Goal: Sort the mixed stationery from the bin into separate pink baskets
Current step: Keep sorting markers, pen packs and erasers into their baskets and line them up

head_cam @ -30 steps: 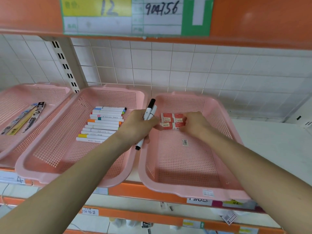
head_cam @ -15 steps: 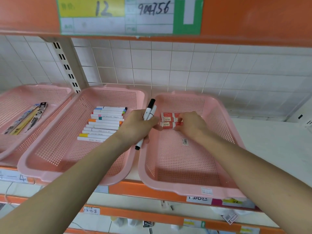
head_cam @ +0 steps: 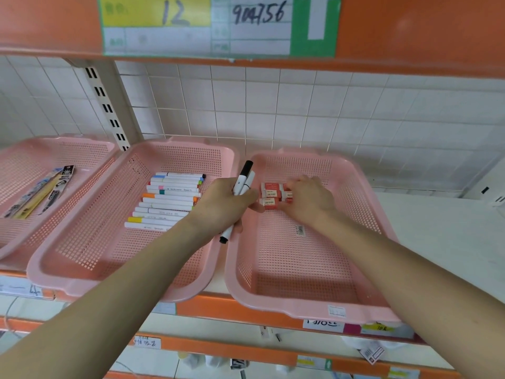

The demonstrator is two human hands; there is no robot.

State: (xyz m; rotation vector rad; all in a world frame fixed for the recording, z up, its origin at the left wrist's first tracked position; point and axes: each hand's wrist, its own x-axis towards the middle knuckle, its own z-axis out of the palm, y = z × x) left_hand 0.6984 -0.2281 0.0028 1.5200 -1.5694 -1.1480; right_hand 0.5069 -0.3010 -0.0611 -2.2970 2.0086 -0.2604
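Observation:
Three pink baskets stand side by side on an orange shelf. My left hand (head_cam: 224,205) grips two white markers with black caps (head_cam: 241,181), held upright over the gap between the middle basket (head_cam: 90,258) and the right basket (head_cam: 363,305). Its thumb touches the small red-and-white boxes (head_cam: 270,194) lying at the back of the right basket. My right hand (head_cam: 307,199) rests palm down on the right side of those boxes, fingers on them. A row of several white markers with coloured caps (head_cam: 166,201) lies in the middle basket.
The left basket (head_cam: 16,242) holds a few long flat packs (head_cam: 41,192). A white tiled wall is behind the baskets, an orange shelf with a label card (head_cam: 218,23) overhead. White shelf surface (head_cam: 442,242) extends to the right.
My right hand slid slightly left and forward over the small boxes, nudging them together. My left hand with the markers stayed almost still.

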